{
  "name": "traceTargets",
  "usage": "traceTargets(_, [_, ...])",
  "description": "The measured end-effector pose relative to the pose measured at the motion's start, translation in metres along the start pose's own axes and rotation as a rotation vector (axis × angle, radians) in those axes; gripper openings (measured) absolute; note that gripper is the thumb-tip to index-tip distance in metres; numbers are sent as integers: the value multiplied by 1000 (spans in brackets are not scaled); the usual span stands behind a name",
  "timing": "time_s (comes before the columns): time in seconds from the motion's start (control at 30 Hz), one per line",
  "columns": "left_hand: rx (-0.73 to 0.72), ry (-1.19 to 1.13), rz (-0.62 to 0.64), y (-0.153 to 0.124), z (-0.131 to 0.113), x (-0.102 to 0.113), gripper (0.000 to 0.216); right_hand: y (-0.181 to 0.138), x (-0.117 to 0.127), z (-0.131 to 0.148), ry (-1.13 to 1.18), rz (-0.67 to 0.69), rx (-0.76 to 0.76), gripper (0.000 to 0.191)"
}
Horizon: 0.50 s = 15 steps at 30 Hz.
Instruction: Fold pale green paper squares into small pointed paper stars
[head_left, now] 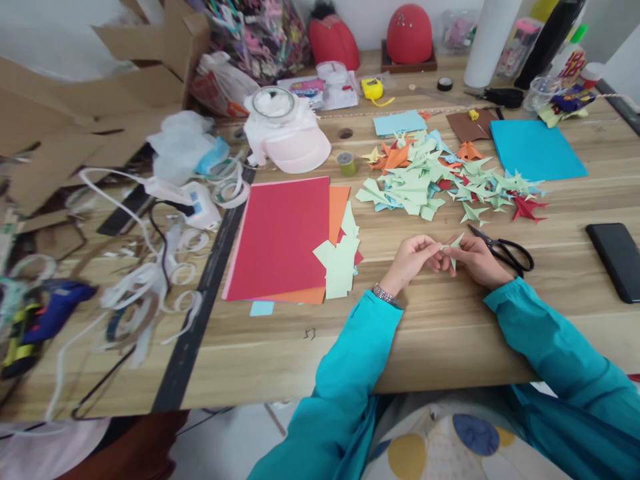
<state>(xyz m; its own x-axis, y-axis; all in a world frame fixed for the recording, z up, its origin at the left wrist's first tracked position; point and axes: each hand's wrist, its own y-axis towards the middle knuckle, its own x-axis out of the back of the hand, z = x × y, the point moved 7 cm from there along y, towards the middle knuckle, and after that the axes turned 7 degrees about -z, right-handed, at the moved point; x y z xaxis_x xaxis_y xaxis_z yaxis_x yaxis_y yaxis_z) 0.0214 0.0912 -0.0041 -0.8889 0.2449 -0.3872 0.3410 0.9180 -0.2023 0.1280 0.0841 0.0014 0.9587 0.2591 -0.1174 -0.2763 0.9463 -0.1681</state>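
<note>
Between my two hands is a small pale green folded paper piece [456, 248] with pointed tips. My left hand [413, 260] pinches one end of it, thumb against fingers. On the other side, my right hand [475, 259] grips it with thumb and fingers closed. Black-handled scissors [507, 253] lie just beyond my right hand. Past both hands spreads a pile of folded paper shapes [415, 177], mostly pale green, with some orange, blue and red. To the left, pale green cut paper [341, 270] rests over the edge of a stack of red and orange sheets [287, 233].
A phone [617, 261] lies at the right. Blue paper [537, 150], a yellow tape measure [373, 90] and a pale cap [295, 143] sit farther back. Tape rolls, white cables [135, 287] and a cardboard box [145, 87] crowd the left.
</note>
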Motion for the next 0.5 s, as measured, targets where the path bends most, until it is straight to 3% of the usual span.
traceTargets(0.13, [-29, 12, -47, 0, -3, 3, 27, -1, -1, 3, -15, -13, 29, 23])
traceTargets(0.33, [-85, -15, -213, 0, -9, 17, 26, -1, -3, 5, 0, -17, 25, 23])
traceTargets(0.5, [-85, 56, -191, -1, -9, 13, 28, -2, -5, 5, -12, 19, 8, 24])
